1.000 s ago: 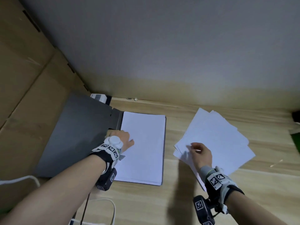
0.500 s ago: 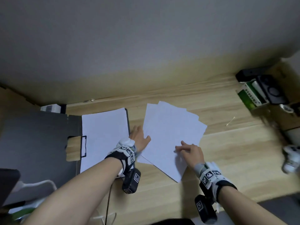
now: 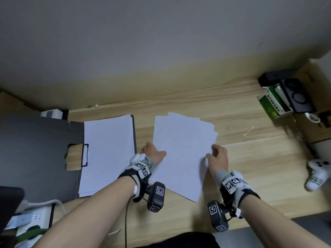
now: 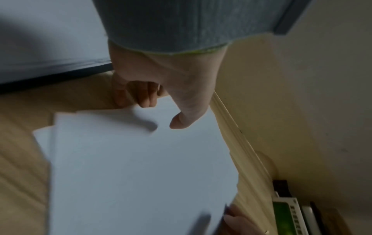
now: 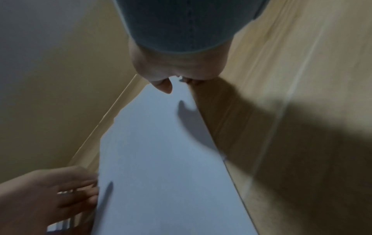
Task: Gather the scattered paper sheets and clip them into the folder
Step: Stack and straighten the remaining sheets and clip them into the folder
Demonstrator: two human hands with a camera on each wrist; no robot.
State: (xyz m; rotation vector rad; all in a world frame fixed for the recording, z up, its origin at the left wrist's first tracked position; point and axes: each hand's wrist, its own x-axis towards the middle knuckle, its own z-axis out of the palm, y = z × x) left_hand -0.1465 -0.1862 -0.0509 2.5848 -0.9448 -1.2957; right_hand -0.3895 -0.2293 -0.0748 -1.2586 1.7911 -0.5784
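Gripping opposite edges of the loose paper sheets [image 3: 182, 154], both hands worked at the middle of the wooden desk [image 3: 250, 158]. The left hand [image 3: 152, 152] sat at the stack's 9 o'clock edge; the left wrist view showed its fingers [image 4: 145, 95] curled under the paper and the thumb lying on top. The right hand [image 3: 217, 157] held the 3 o'clock edge, thumb over the sheets and fingers tucked beneath, as the right wrist view showed. The sheets lay fanned, corners splayed toward 12 o'clock, flat on the desk apart from the pinched edges.

At 9 o'clock from the stack lay the open dark folder [image 3: 35, 154], with a neat stack of paper [image 3: 107, 154] on its right half and a clip [image 3: 85, 154] at that stack's left edge. The folder's right edge was just beside the left hand.

Toward 2 o'clock stood a green box [image 3: 270, 104] and a black device [image 3: 295, 95]. A white game controller [image 3: 318, 173] rested at 3 o'clock, a cotton swab [image 3: 248, 131] nearer the sheets.
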